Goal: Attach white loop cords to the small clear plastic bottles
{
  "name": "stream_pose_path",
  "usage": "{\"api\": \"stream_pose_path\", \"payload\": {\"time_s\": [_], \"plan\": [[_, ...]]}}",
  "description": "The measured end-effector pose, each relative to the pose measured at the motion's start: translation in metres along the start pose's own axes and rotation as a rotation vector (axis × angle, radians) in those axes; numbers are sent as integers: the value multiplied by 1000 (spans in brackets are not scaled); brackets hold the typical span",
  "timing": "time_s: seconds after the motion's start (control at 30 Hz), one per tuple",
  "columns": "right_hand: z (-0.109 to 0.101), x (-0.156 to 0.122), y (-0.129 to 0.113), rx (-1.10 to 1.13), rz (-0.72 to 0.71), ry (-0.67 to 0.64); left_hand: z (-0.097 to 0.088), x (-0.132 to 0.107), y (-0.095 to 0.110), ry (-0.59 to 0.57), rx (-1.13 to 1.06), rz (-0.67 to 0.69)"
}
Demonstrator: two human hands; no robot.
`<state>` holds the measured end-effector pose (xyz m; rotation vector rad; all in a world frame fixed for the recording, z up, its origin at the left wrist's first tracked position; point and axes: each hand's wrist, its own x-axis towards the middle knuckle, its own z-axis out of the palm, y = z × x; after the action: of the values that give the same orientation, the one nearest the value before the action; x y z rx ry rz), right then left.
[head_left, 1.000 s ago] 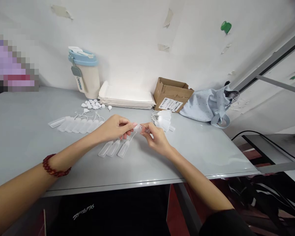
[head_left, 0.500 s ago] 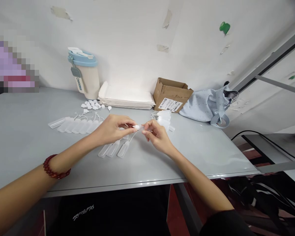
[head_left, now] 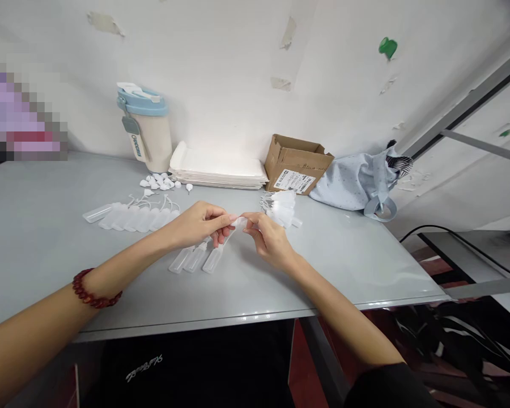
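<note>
My left hand (head_left: 199,224) and my right hand (head_left: 268,238) meet above the grey table (head_left: 46,249), fingertips pinched together on one small clear plastic bottle with a white cap (head_left: 239,222). Just below the hands lie three finished small bottles (head_left: 196,258) side by side. A row of several more bottles (head_left: 131,217) lies to the left. A heap of loose white caps (head_left: 160,181) sits behind that row. Beside my right hand is a pile of white parts (head_left: 283,207).
A cream tumbler with a blue lid (head_left: 147,133) stands at the back wall. Next to it lie a stack of white sheets (head_left: 219,167), an open cardboard box (head_left: 297,163) and a light blue cloth bag (head_left: 359,181). The table's front edge runs under my forearms.
My hands stayed together on the small bottle, the fingers shifting slightly on the cap. Nothing else on the table moved.
</note>
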<state>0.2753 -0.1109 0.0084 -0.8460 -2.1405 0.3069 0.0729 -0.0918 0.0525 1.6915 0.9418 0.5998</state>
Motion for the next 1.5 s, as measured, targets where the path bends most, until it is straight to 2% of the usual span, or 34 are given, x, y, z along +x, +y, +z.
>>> {"api": "stream_pose_path", "payload": {"time_s": [0.17,0.3,0.5,0.6,0.7,0.8,0.93,1.07,1.17,1.27,1.33,1.4,1.5], "plan": [[-4,0,-3,31,93,-28,5,-2,-2,35,75,55],[-8,2,-7,172,261,-22,11,-4,-6,159,260,237],[-14,8,-12,645,502,-67,18,-4,-13,321,605,596],[-21,12,-13,904,592,-148,20,-5,-14,337,712,670],[-27,14,-12,1013,663,-207,21,-6,-15,341,715,712],[-26,14,-11,956,664,-179,19,-5,-14,318,586,678],[-18,10,-10,599,567,-59,16,-4,-11,320,399,489],[-11,5,-7,184,349,13,16,-6,-4,359,267,277],[-6,2,-2,14,155,63,18,-8,2,356,173,158],[-4,1,3,-54,66,62,19,-9,3,318,110,107],[-3,0,3,-51,60,37,18,-9,2,293,105,130],[-5,0,1,1,112,-6,18,-8,-1,272,127,181],[-8,3,-5,152,262,-106,19,-7,-5,265,160,250]]}}
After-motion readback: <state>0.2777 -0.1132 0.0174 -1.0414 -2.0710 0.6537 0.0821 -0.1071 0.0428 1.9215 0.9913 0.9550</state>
